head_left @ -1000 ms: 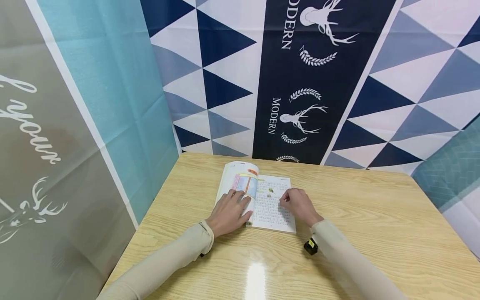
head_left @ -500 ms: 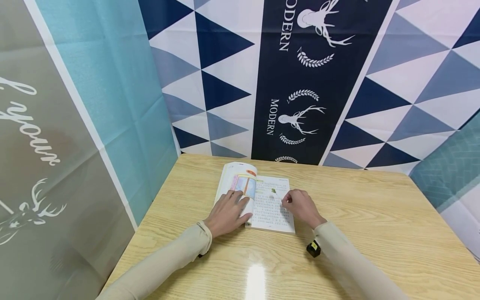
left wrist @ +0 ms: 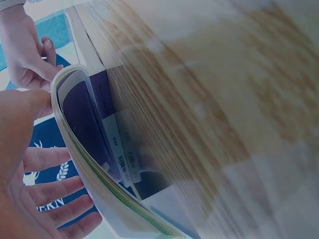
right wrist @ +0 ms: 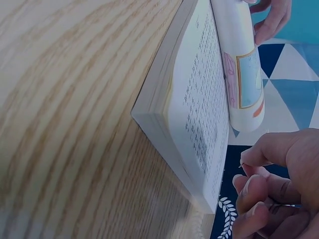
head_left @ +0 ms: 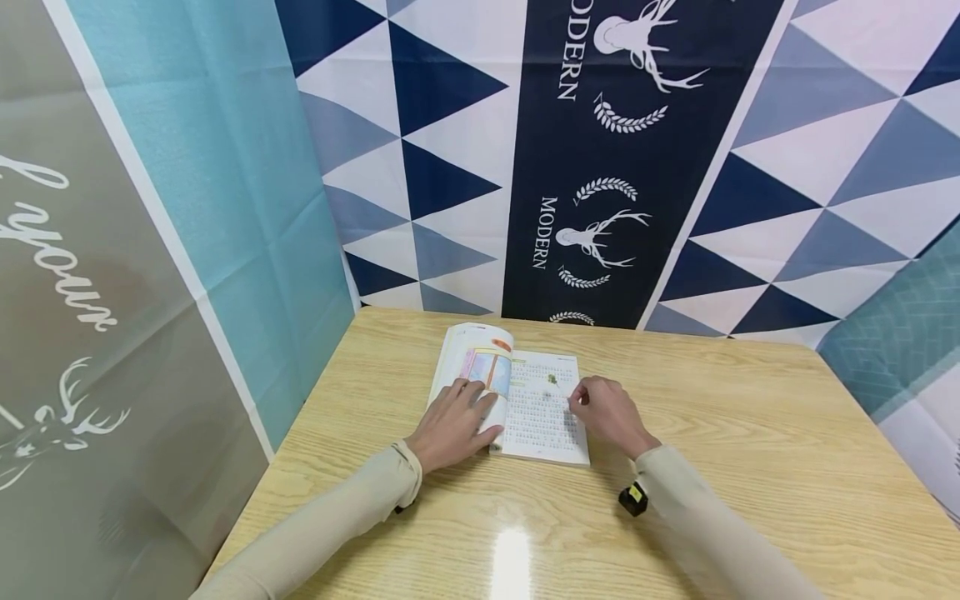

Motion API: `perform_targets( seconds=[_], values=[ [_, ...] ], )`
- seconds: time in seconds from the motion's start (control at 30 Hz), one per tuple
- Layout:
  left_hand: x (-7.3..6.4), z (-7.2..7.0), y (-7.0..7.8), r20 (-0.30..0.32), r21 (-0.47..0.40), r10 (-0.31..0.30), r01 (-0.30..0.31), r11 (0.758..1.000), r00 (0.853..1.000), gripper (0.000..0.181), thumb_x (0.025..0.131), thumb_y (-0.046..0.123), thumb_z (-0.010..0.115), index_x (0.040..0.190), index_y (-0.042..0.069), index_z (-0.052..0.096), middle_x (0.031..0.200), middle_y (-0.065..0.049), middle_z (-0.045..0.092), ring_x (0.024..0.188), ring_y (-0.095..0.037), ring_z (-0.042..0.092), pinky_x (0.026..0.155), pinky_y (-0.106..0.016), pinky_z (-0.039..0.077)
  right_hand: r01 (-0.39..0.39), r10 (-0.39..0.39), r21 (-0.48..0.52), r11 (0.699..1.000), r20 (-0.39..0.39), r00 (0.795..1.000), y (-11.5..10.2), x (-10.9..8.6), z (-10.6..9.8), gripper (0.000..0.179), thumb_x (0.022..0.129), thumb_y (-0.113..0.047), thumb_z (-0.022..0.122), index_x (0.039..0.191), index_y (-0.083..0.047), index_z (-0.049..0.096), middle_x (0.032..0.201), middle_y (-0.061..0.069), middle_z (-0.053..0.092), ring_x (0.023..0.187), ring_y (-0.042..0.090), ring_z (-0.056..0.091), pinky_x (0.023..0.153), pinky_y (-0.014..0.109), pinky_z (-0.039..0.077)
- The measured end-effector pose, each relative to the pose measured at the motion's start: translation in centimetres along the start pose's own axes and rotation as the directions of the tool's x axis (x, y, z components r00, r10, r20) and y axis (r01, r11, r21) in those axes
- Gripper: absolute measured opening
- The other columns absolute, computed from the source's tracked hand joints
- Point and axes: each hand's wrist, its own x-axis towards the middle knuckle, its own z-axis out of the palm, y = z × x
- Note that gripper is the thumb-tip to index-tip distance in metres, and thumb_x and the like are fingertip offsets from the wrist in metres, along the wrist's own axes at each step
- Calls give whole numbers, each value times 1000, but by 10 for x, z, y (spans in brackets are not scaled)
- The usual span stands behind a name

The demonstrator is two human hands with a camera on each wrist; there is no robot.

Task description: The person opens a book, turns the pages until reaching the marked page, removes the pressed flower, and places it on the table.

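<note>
An open book (head_left: 543, 417) lies on the table, its left pages bulging up in a curve and its right page flat with printed text. My left hand (head_left: 455, 423) rests on the curved left pages with the fingers spread; in the left wrist view the fingers (left wrist: 55, 191) lie along the page. Over the right page, my right hand (head_left: 609, 412) pinches the thin stem of a small green leafy sprig (head_left: 552, 379) between thumb and forefinger. A small shadow falls on the page below the sprig. In the right wrist view only a thin tip shows at the fingertips (right wrist: 251, 154).
The wooden table (head_left: 735, 433) stretches out around the book, with a bright light reflection near its front. Patterned cloth (head_left: 450, 167) hangs behind and at both sides. A dark wrist device (head_left: 633, 498) sits under the right sleeve.
My right hand has shifted slightly to the right, and the green sprig has moved with it over the page. The left hand stays on the book.
</note>
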Motion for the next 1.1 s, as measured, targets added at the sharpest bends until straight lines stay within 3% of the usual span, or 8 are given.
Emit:
perform_targets(
  seconds=[1.1],
  values=[
    [0,0,-2,30,-8,-17,18,1000,999,53,93,54,48,128,15,59,125,-9,55,114,-26,47,89,-40,44,-36,34,-44,998,-35,999,18,-8,-20,5,79,-13,61,78,-11,65,74,1,59,66,17,52,55,33,43]
  ],
)
